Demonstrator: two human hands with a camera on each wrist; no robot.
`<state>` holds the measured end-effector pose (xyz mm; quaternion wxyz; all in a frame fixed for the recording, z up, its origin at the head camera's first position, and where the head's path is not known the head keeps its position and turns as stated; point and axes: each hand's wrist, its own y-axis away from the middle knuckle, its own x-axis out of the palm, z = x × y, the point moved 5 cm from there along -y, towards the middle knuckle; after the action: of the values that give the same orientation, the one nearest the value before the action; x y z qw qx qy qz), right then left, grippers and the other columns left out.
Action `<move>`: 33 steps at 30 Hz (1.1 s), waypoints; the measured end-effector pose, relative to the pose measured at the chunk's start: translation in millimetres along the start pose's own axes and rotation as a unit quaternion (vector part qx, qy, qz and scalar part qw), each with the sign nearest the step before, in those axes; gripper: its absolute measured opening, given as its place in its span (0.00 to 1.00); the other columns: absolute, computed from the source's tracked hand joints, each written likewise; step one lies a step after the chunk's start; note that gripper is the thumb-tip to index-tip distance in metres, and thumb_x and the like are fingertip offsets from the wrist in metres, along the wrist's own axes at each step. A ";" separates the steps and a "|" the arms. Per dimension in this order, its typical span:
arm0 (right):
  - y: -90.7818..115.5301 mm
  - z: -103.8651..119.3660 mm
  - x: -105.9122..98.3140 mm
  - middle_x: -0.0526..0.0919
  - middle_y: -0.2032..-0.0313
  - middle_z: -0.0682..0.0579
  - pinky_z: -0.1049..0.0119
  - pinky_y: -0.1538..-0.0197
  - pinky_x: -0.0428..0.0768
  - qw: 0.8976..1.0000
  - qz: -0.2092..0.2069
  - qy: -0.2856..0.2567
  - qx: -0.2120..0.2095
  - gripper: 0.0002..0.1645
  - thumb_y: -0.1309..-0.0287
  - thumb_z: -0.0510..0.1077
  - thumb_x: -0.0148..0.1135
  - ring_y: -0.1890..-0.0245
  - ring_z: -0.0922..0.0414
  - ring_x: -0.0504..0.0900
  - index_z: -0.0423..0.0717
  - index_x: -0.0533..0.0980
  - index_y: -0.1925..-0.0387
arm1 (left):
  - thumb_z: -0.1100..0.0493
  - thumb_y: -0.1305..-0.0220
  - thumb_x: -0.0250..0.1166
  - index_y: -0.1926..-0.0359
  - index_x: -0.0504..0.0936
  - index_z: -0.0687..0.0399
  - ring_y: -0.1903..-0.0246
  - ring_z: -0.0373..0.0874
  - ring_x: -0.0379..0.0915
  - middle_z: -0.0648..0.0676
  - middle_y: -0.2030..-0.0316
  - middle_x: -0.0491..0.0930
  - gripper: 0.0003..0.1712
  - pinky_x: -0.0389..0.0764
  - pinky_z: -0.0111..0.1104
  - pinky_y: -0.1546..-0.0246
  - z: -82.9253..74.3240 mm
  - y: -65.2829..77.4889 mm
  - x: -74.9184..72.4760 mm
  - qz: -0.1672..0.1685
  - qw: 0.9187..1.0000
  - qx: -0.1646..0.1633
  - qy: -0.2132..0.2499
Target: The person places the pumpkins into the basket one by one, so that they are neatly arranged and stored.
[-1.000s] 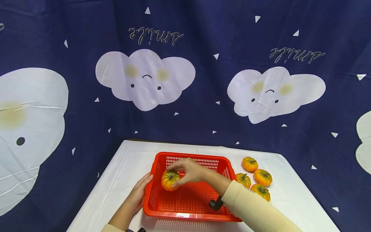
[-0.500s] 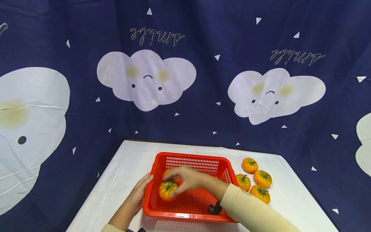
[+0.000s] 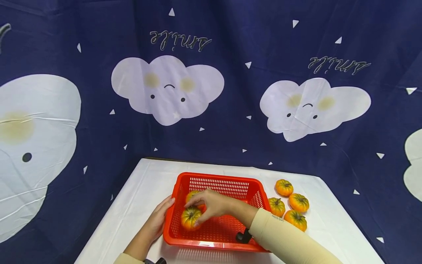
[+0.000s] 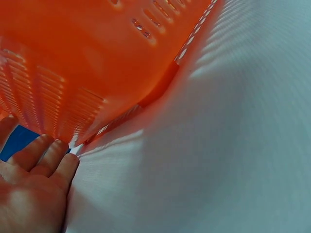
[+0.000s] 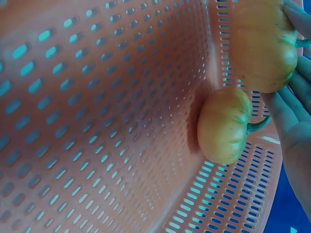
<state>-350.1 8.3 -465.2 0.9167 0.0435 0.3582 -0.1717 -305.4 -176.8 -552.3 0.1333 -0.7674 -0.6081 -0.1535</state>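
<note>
In the head view, my right hand (image 3: 214, 205) reaches into a red plastic basket (image 3: 227, 246) and holds a small orange pumpkin (image 3: 189, 220) at its left end, thumb on the near side and fingers over the far side. Behind it sits a second pumpkin (image 3: 191, 195), partly hidden by the fingers. The right wrist view has the held pumpkin (image 5: 262, 46) beside my fingers and the other pumpkin (image 5: 222, 127), stem sideways, against the slotted wall. My left hand (image 3: 156, 222) rests along the basket's left side; in the left wrist view its fairly straight fingers (image 4: 51, 158) touch the outer wall.
Right of the basket, several more pumpkins (image 3: 299, 202) lie on the white tablecloth (image 3: 333, 227). A dark blue curtain (image 3: 237, 154) with clouds hangs behind the table. A black wrist camera (image 3: 244, 236) overlaps the basket's near right part.
My right hand has moved the held pumpkin slightly toward the near side and lower in the basket, uncovering the second pumpkin behind it. My left hand stays at the basket's side.
</note>
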 end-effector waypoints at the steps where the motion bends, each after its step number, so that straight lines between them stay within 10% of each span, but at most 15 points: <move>1: -0.7 -0.4 0.8 0.83 0.43 0.55 0.68 0.39 0.77 1.000 0.004 0.012 0.001 0.35 0.48 0.38 0.84 0.41 0.64 0.80 0.37 0.81 0.38 | 0.50 0.16 0.49 0.20 0.52 0.72 0.39 0.49 0.76 0.75 0.29 0.65 0.38 0.78 0.44 0.38 0.0 0.0 -0.3 0.001 1.000 0.001 0.000; 14: -9.2 0.2 12.1 0.84 0.44 0.62 0.76 0.39 0.73 0.990 0.043 0.131 -0.011 0.35 0.49 0.46 0.86 0.45 0.70 0.77 0.43 0.83 0.39 | 0.50 0.16 0.48 0.20 0.52 0.72 0.31 0.63 0.65 0.76 0.28 0.62 0.37 0.77 0.44 0.38 -2.8 -1.1 0.8 0.003 1.000 0.007 -0.008; 33: -3.3 14.1 -6.6 0.84 0.41 0.57 0.73 0.35 0.71 0.985 0.011 0.170 -0.032 0.39 0.48 0.51 0.85 0.38 0.64 0.77 0.45 0.82 0.36 | 0.48 0.14 0.46 0.19 0.47 0.72 0.36 0.49 0.73 0.73 0.27 0.62 0.40 0.74 0.48 0.35 0.1 -3.7 -1.9 0.025 1.000 0.003 -0.012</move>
<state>-346.7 4.2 -450.2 0.8449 0.0468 0.5139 -0.1406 -309.4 -177.6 -553.1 0.1327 -0.7836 -0.5908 -0.1392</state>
